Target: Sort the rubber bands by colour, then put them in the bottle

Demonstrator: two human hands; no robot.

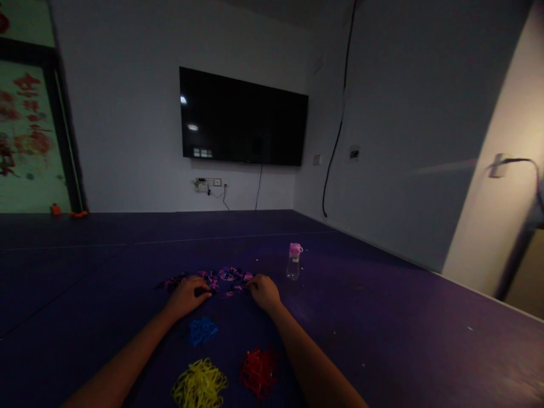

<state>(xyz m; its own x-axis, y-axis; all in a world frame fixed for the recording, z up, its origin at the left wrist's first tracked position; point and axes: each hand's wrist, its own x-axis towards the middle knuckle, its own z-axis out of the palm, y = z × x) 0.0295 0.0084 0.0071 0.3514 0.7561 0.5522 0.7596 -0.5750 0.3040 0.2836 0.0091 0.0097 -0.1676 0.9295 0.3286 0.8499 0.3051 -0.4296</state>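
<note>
A loose spread of pink, purple and black rubber bands (225,275) lies on the dark purple surface. My left hand (187,296) rests at its left side, thumb and forefinger curled together; whatever is between the fingertips is too dark to see. At the right end of the spread, my right hand (264,291) has its fingers bent and pressed together among the bands, and what they grip is hidden. Nearer to me are a blue pile of bands (202,330), a yellow pile of bands (199,384) and a red pile of bands (258,371) between my forearms.
A clear bottle with a pink cap (293,266) stands right of my right hand. The purple surface (382,317) reaches to the walls, with small white scraps on it. A television (244,119) hangs on the far wall, and a black cable (340,124) runs down the right wall.
</note>
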